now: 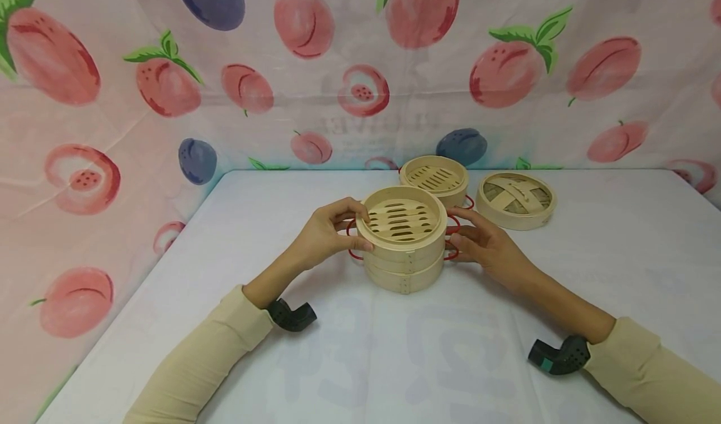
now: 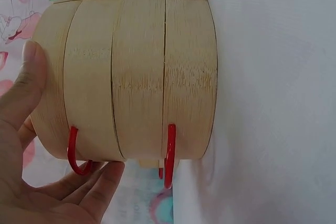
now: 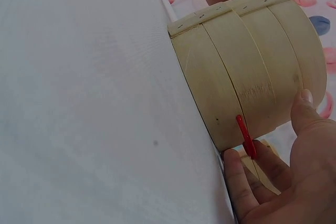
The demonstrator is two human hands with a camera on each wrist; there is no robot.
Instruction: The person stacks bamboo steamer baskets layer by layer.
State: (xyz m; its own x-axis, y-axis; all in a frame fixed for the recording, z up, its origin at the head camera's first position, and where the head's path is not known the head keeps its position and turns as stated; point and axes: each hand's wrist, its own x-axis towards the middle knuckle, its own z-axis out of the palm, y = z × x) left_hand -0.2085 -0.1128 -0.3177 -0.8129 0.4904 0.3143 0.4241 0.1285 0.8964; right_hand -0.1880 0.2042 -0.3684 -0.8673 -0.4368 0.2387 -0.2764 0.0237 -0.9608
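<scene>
Two round bamboo steamer baskets [image 1: 405, 262] stand stacked upright on the white table, a slatted floor showing inside the upper one. Red loop handles [image 1: 452, 225] stick out at both sides. My left hand [image 1: 332, 228] grips the upper basket's left side, a finger over the rim and the thumb on the front wall. On the other side my right hand [image 1: 492, 248] holds the stack near the red handles. In the right wrist view its thumb [image 3: 304, 106] presses the upper wall, while the other fingers bend behind the stack, their tips partly hidden.
Behind the stack is another bamboo basket [image 1: 454, 196] with a slatted floor. A woven bamboo lid [image 1: 517, 197] lies to its right. The white-covered table [image 1: 360, 361] meets a fruit-printed cloth [image 1: 315, 104] hanging at the back and left.
</scene>
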